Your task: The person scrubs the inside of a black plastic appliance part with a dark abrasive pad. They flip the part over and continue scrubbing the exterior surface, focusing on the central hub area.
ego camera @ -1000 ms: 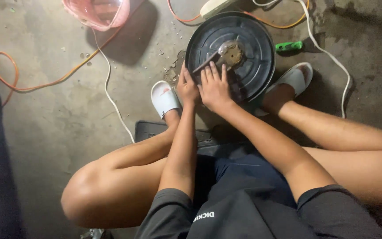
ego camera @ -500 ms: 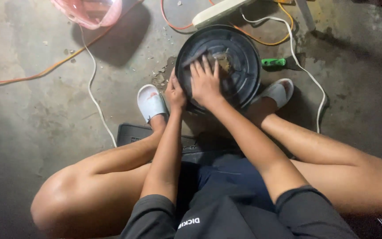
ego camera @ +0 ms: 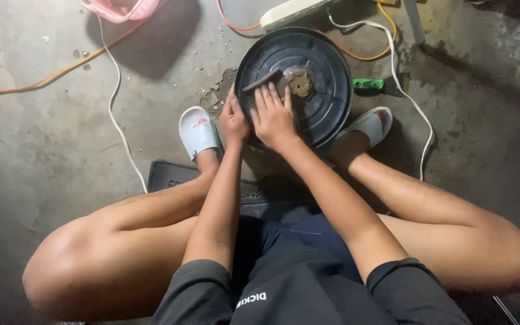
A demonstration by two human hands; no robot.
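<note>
Two hands on round black disc, disc flat on concrete floor between white slippers. Right hand spread flat, fingers pressed on disc's near left part. Left hand gripping disc's left rim, fingers curled. Left slipper just left of disc, right slipper at its lower right. Dark pad on disc, beyond right fingertips. Rusty hub at disc centre. Green tool just right of disc.
</note>
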